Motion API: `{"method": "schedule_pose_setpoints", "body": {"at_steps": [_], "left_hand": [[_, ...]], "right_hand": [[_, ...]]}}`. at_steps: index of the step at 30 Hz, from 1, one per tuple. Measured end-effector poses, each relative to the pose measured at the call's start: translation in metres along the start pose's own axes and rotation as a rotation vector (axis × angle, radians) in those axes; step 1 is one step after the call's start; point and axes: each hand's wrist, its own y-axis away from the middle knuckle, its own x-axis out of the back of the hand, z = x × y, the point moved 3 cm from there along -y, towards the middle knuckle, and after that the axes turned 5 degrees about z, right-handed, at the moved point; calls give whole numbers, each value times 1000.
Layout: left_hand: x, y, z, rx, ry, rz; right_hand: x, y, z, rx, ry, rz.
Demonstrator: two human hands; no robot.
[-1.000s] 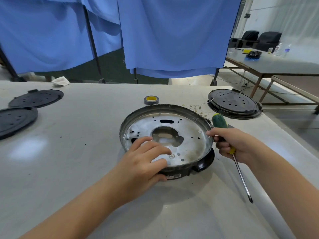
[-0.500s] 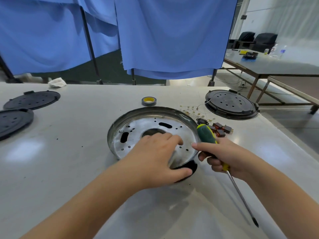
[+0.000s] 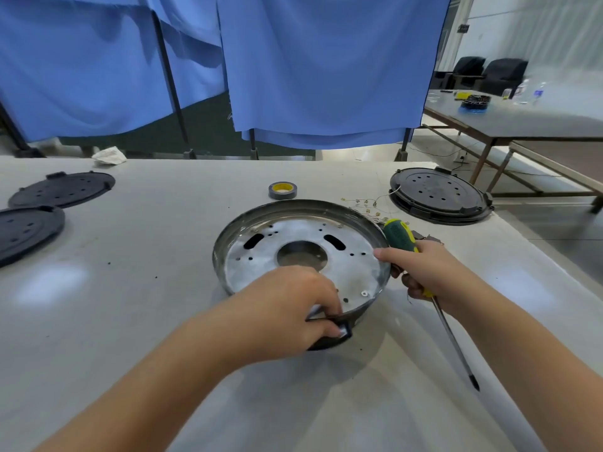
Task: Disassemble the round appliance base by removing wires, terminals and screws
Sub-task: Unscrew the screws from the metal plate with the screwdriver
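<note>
The round metal appliance base (image 3: 346, 265) lies open side up in the middle of the white table, a large hole at its centre. My left hand (image 3: 287, 311) grips its near rim at the black socket part (image 3: 342, 334). My right hand (image 3: 424, 272) holds a green-and-yellow screwdriver (image 3: 399, 236) by the handle, its index finger touching the base's right rim. The screwdriver shaft (image 3: 456, 347) points down toward me over the table. A small loose screw or washer (image 3: 364, 293) lies inside the base near the right rim.
Loose wires and terminals (image 3: 365, 203) lie behind the base. A roll of grey tape (image 3: 282, 190) sits further back. A black round cover (image 3: 439, 195) is at the right, two more black covers (image 3: 62, 189) (image 3: 26, 231) at the left. Blue curtains hang behind the table.
The base has been turned on the table, its slots and black socket part now in other places. My left hand shifted from the base's inner plate to the near rim.
</note>
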Motion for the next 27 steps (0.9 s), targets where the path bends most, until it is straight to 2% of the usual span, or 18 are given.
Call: {"method": "schedule_pose_setpoints", "body": {"at_steps": [3,9,14,16,19,23,25,27], "left_hand": [[13,8,-12,119,28,-77],[31,11,-20,298,7,-173],[20,-11,-16,321,93,-72],[9,-18,-15,300,70,-90],[-5,-20,-18,279,13,-174],[-12,-19,-23,273,15,-192],[-13,-18,-24,265,14,-172],[-14,-18,-25,258,17,-148]], "right_hand": [[2,3,-1,23,25,26],[-2,20,1,52,28,-35],[5,26,-14,26,-79,22],[10,25,-25,15,-197,40],[16,25,-46,53,-544,37],[10,25,-72,141,-949,81],[1,23,-79,180,-1018,130],[-10,21,-82,249,-983,159]]}}
